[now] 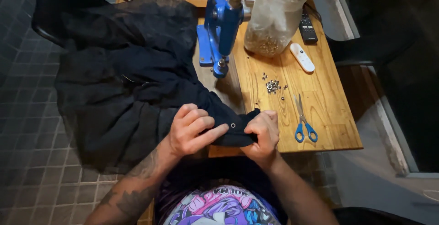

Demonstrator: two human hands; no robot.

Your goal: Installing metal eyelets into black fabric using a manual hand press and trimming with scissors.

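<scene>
A large dark garment (128, 83) is spread over the left half of a wooden table (329, 115) and hangs off its left side. My left hand (192, 129) and my right hand (263, 133) pinch one edge of this garment near the table's front edge. A small metal eyelet (233, 125) shows in the cloth between my two hands, right at my left index fingertip. Behind the cloth stands a blue hand press (222, 28).
A small pile of metal eyelets (273, 86) lies mid-table. Blue-handled scissors (303, 119) lie to the right of my hands. A clear bag of eyelets (274, 16), a white remote (302, 57) and a black remote (307, 27) sit at the back. Grey tiled floor lies left.
</scene>
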